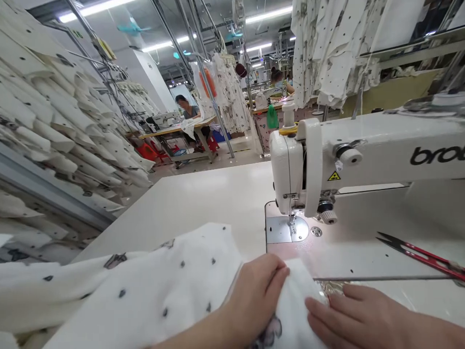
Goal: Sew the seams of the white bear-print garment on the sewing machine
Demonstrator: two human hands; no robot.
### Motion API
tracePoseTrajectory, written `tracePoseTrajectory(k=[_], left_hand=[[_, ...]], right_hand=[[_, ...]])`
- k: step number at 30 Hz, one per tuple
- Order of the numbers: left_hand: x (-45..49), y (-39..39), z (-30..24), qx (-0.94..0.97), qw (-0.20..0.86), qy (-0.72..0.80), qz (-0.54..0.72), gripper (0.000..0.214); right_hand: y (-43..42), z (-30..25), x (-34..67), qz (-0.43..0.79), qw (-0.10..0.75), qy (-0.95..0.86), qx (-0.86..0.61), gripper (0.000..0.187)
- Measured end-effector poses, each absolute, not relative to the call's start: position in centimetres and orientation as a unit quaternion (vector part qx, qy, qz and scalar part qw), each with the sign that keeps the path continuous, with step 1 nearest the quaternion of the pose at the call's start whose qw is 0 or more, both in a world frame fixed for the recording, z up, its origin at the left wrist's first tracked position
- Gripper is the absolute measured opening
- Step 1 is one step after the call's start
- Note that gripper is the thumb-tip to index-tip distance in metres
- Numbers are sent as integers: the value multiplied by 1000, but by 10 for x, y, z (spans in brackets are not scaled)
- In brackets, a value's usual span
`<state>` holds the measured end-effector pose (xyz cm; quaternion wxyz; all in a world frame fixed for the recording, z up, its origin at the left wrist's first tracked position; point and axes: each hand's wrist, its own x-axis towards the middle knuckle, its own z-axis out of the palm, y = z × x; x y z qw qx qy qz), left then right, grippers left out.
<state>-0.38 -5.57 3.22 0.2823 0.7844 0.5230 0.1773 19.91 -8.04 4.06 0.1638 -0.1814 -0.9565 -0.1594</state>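
My left hand [254, 291] is closed, thumb and finger pinching the edge of a white fabric piece [174, 276] printed with small dark motifs. The rest of that cloth spreads over the table to the left. Next to it, my right hand [370, 317] has its thumb and forefinger together on the same cloth's right edge, the other fingers fanned out. Both hands are in front of a white sewing machine [296, 165], short of its needle plate [283, 229]. The cloth lies apart from the lit needle. My right fingertips partly cover the fabric.
Red-handled thread snips [425, 254] lie on the machine bed at right. Printed cloth pieces [54, 111] hang in layers at left, and more garments [327, 48] hang at upper right. Beyond the white table [203, 194], a person [191, 109] sits at another sewing machine.
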Motion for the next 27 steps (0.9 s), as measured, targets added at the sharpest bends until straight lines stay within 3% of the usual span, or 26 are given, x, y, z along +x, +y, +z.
tracePoseTrajectory(k=[7,19,27], left_hand=[[5,-45,37,762,257,581,126,21],[13,-40,33,744,213,627,86,19],[12,-39,18,792,105,586,135,12]], right_hand=[[-52,54,218,-70,123,-978,-154,50],[-39,39,210,-152,136,-976,-78,58],[-39,28,202,-68,253,-947,-187,57]])
